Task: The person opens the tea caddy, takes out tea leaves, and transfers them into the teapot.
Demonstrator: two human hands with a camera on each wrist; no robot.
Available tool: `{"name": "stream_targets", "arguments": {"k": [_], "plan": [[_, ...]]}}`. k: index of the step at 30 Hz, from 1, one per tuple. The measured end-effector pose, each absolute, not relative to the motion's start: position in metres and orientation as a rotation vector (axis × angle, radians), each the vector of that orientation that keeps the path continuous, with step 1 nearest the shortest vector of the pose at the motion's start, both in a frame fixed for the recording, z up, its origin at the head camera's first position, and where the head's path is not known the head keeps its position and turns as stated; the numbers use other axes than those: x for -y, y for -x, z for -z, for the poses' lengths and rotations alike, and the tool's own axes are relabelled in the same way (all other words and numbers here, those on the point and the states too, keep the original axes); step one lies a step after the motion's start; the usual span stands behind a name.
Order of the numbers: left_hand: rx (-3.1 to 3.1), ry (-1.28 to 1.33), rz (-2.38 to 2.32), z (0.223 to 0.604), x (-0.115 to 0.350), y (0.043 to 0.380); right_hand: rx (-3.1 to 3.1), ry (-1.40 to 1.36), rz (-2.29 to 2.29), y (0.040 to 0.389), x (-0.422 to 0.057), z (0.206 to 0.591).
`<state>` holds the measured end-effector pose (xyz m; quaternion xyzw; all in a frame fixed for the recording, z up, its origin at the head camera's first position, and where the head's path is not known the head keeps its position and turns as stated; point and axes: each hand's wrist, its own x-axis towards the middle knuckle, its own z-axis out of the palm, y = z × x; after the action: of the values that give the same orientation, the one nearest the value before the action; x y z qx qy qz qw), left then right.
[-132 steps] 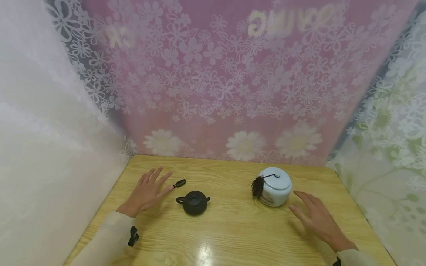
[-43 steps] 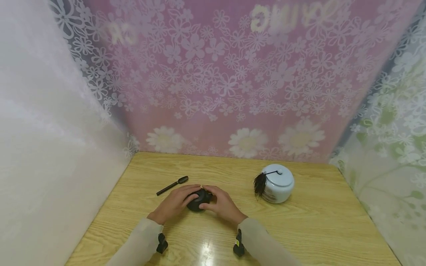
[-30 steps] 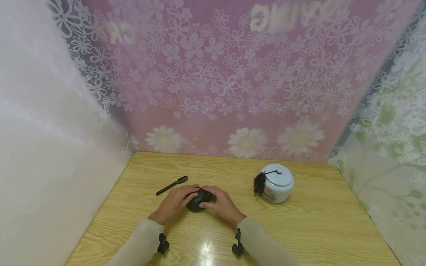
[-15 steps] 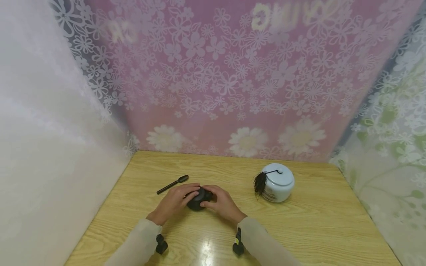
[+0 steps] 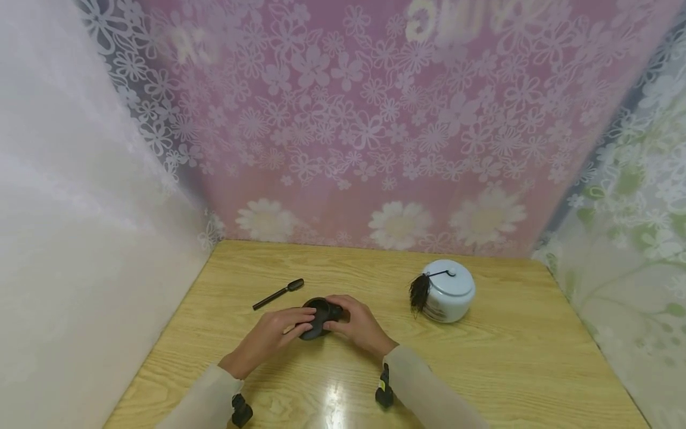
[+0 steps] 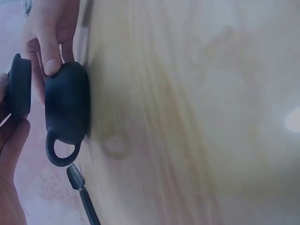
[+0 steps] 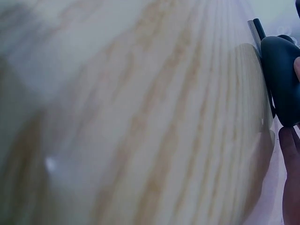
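Observation:
The small dark teapot (image 6: pixel 68 103) sits on the table in front of me, its round body and loop handle showing in the left wrist view. My right hand (image 5: pixel 364 326) grips it on the spout side, thumb on the near edge. Its lid (image 6: pixel 20 86) is off and apart from the pot, pinched between the thumb and fingers of my left hand (image 5: pixel 265 336). From the head view the pot's open mouth shows beneath the left fingertips.
Beyond the teapot to the left lies a slim black stick with a wider, spoon-like end (image 5: pixel 278 294). A pale blue lidded jar (image 5: pixel 449 298) with a dark tassel stands at the right. Patterned cloth hangs behind and beside the wooden table (image 5: pixel 509 357).
Both hands came in from the sides to the teapot. Since half a second ago, my left hand has lifted the lid off and drawn back slightly left; the right hand has stayed on the pot.

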<state>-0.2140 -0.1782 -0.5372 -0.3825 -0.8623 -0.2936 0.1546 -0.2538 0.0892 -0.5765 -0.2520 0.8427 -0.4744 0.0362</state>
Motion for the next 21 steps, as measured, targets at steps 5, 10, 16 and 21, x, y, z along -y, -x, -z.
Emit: {"name": "stream_targets", "arguments": {"k": [5,10,16,21], "plan": [[2.48,1.154,0.896,0.54,0.183,0.203,-2.593,0.771,1.449,0.254,-0.089,0.577],[2.499,1.221,0.941,0.545,0.185,0.193,-2.594,0.762,1.431,0.254,-0.089,0.577],[2.587,1.236,0.955,0.556,0.187,0.187,-2.598,0.757,1.422,0.253,-0.089,0.575],[2.656,1.236,0.971,0.56,0.188,0.183,-2.608,0.774,1.415,0.253,-0.089,0.572]]}}
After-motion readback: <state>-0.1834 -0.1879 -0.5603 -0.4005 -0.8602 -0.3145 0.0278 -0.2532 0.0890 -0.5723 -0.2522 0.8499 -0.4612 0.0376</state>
